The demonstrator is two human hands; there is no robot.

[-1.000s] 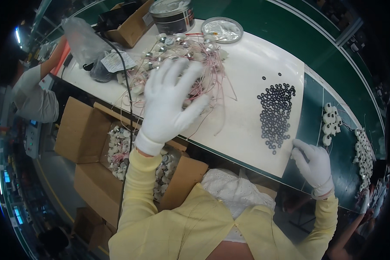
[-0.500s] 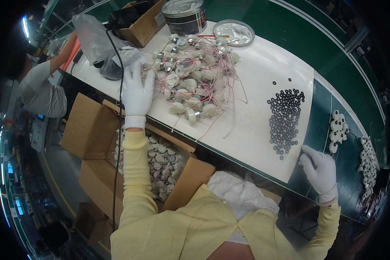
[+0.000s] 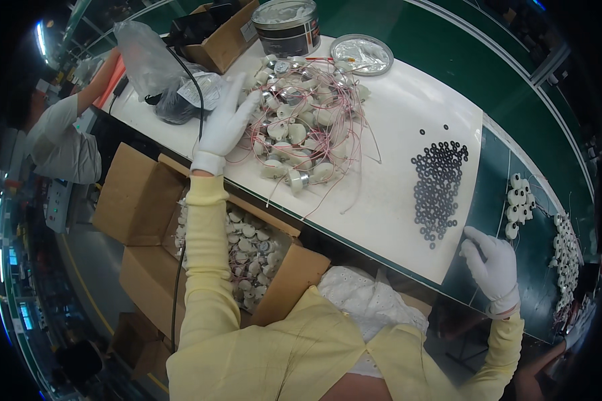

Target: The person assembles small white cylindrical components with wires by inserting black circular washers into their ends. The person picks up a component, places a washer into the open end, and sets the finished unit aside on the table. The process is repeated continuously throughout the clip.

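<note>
My left hand, in a white glove, is at the left side of a heap of small white round motors with silvery bodies and tangled pink and red wires. Its fingers are stretched toward the back and the thumb is spread toward the heap; nothing shows in its grip. My right hand, also gloved in white, rests at the green tabletop near the front edge. Its fingers are loosely bent and apart, with nothing seen between them. Close by, many small black rings lie spread on the white sheet.
An open cardboard box of similar motors stands below the front edge. Plastic bags, a smaller box, a tub and its lid lie behind. White parts sit far right. Other people's arms show left and lower right.
My left hand has shifted slightly right and away from me, tilting toward the heap and pushing the cable rightward. My right hand has barely moved. Another person's arm now shows at lower right.
</note>
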